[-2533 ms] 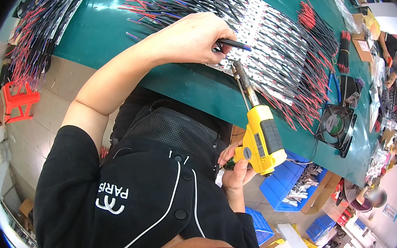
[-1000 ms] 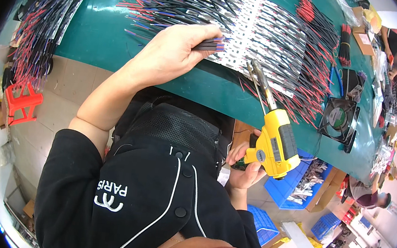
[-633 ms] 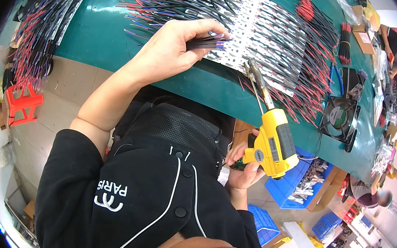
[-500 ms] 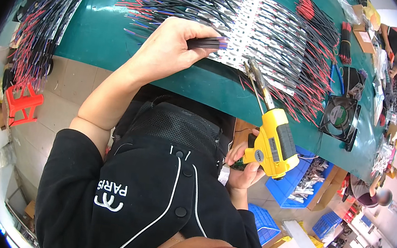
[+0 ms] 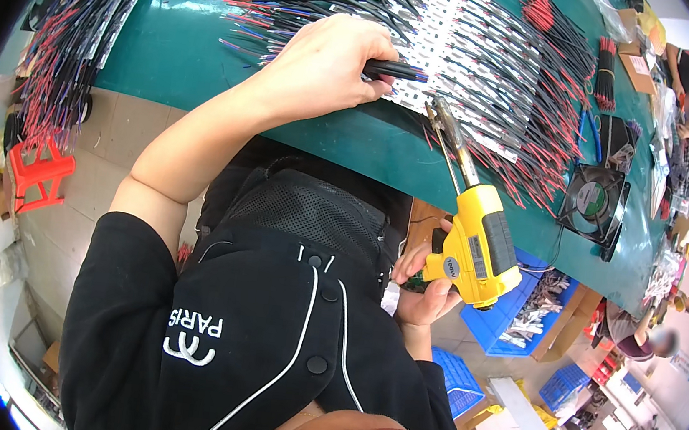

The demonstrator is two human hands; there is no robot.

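Observation:
My left hand [image 5: 326,66] is closed round a small bundle of black wires [image 5: 400,71] above the near edge of the bench. Their cut ends point right, toward the white board panel [image 5: 487,135], which carries rows of black and red wires. In my right hand [image 5: 424,299], below the bench edge, is a yellow soldering gun [image 5: 476,246], held by its handle. Its metal tip points up and away, close to the panel's near edge and to the right of the wire bundle. The gun's body hides part of the right fingers.
Wired panels [image 5: 117,23] lie at the left of the green bench [image 5: 327,142]. A black fan [image 5: 593,203] stands at its right edge, near blue-handled pliers [image 5: 592,134]. A blue bin [image 5: 491,323] sits below right, a red stool [image 5: 37,179] at left. Other people work far right.
My left hand has moved a little up and right with the wires, bringing their ends nearer the soldering gun's tip. The right hand and the gun have barely moved.

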